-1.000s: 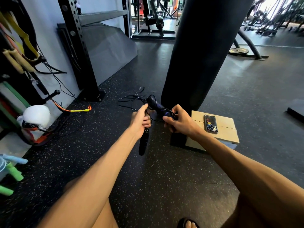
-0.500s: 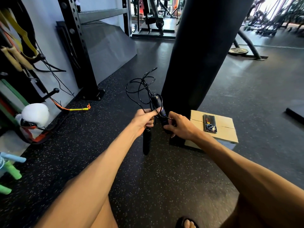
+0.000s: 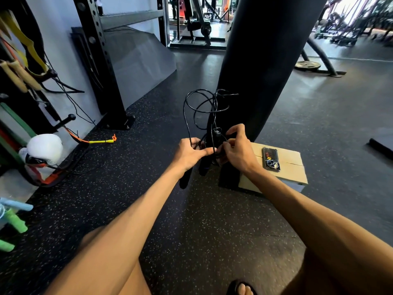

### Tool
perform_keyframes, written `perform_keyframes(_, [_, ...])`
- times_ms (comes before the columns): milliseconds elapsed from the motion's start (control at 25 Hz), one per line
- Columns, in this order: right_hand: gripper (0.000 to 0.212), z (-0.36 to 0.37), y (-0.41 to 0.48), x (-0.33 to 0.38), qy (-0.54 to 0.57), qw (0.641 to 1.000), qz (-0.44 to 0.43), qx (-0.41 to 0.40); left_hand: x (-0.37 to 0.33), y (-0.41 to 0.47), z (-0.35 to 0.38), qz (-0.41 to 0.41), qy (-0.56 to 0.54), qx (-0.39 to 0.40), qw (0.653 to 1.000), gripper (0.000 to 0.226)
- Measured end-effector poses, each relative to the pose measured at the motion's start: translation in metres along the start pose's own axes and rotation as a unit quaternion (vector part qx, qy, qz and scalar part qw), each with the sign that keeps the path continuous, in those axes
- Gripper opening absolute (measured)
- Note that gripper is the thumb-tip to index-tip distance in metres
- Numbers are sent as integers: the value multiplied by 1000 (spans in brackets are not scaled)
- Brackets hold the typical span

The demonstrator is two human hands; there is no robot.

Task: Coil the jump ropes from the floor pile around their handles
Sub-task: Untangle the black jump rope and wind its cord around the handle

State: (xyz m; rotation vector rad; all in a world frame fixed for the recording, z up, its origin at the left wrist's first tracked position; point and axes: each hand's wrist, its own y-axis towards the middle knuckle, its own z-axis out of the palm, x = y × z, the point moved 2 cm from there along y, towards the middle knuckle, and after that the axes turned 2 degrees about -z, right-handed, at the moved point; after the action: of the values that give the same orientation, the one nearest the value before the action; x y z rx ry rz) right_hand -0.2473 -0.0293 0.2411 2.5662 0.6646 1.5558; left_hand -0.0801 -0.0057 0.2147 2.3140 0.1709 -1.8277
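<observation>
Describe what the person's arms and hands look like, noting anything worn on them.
Both arms are bare from the edge of the picture to the wrists, and no sleeves show. The left hand and the right hand wear no gloves. No watch, bracelet, strap or ring can be seen on either hand or wrist, and there are no visible markings such as tape.

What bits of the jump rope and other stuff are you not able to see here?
Head view only:
- Tops of the handles: covered by the left hand and right hand.
- Number of cord turns: black cord against the black punching bag.
- Punching bag's top: cut off by the upper edge.
- The phone screen: faces down.
</observation>
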Motion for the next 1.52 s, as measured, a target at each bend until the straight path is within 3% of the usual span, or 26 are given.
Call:
perform_keyframes(160, [15,5,2,0,-65,997,-24,29,0,3,-3,-2,-23,-1,1000,31])
perform_keyframes(440, [40,0,1,3,-93,991,-48,79,-2,3,-9,5,20,65,998,18])
perform_keyframes(560, [34,-1,2,2,-111,989,-54,79,-5,0,-5,-44,-108,115,987,14])
perform_keyframes(640, [31,1,1,2,-131,986,-73,69,-8,0,-3,-41,-165,92,981,23])
perform_keyframes(720, [31,2,0,3,-166,979,-104,54,-11,-1,-6,16,-115,20,993,28])
perform_keyframes(800, [31,2,0,2,-184,975,-118,48,-13,-1,-10,60,-72,-38,995,20])
perform_keyframes(1040, [33,1,-3,-1,-239,965,-104,29,-17,1,-9,68,-36,-38,996,2])
perform_keyframes(1280, [28,1,0,2,-131,991,-33,-19,-12,1,-5,20,-51,40,998,32])
perform_keyframes(1440, [42,3,-3,6,-37,999,-12,-17,-7,4,-3,3,-73,21,997,36])
perform_keyframes(1520, [42,5,-2,7,-52,998,-23,-12,-9,3,-2,-1,-66,-5,998,37])
